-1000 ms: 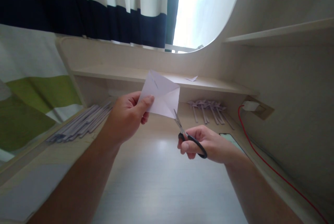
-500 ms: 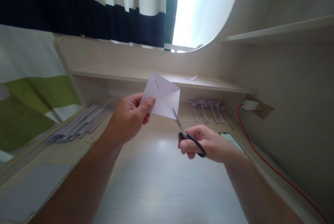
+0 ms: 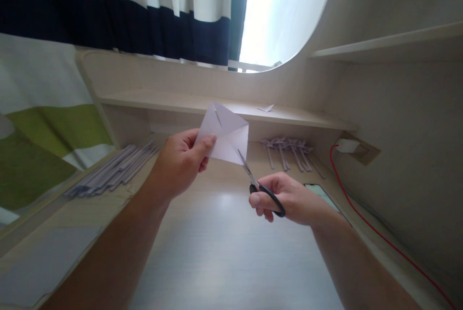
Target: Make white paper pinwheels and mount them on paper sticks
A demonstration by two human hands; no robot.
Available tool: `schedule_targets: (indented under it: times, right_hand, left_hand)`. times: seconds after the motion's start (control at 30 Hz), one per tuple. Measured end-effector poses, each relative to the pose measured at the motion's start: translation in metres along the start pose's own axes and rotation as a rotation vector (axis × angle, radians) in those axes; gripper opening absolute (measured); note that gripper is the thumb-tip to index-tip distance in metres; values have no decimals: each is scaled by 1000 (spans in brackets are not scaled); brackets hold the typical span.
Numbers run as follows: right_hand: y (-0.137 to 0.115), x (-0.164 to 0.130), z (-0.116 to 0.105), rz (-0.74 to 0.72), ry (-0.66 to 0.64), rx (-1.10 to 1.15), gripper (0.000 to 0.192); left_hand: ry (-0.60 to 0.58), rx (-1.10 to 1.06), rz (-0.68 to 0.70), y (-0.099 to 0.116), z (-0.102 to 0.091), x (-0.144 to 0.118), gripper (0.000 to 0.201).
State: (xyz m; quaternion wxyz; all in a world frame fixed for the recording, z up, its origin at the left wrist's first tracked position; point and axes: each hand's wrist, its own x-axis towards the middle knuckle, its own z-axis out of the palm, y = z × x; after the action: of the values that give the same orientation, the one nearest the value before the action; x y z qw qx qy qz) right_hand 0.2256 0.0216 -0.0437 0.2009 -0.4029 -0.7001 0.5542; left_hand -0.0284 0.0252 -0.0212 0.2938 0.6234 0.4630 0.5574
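A square of white paper [image 3: 229, 129] is held up over the desk, with cuts running in from its corners. My left hand [image 3: 186, 155] pinches its left edge, thumb on top. In my right hand [image 3: 277, 196] is a pair of scissors [image 3: 266, 194] with black handles, thumb and fingers round the loops. The blades lie at the paper's lower right corner and reach inward from it; they look nearly closed.
Rolled paper sticks [image 3: 112, 170] lie piled at left, above a stack of white sheets [image 3: 47, 262]. Paper pinwheels [image 3: 287, 148] on sticks rest at back right. A phone [image 3: 321, 194] and a red cable [image 3: 379, 235] lie right. A folded paper scrap [image 3: 265, 108] sits on the shelf [image 3: 162, 100].
The scissor blades have closed further at the paper's lower right corner, and the handles have drawn together. My left hand and the paper have barely moved.
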Motion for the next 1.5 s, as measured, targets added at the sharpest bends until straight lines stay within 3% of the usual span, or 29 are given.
schedule_targets:
  times: [0.67, 1.0, 1.5]
  right_hand:
    - [-4, -1, 2, 71, 82, -20, 45]
    - [-3, 0, 2, 39, 111, -11, 46]
    - [-4, 1, 3, 14, 69, 74, 46]
  left_hand:
    - [-34, -54, -28, -6, -1, 3, 37]
    - [-28, -50, -33, -7, -1, 3, 37]
    - [-135, -87, -44, -2, 11, -1, 38]
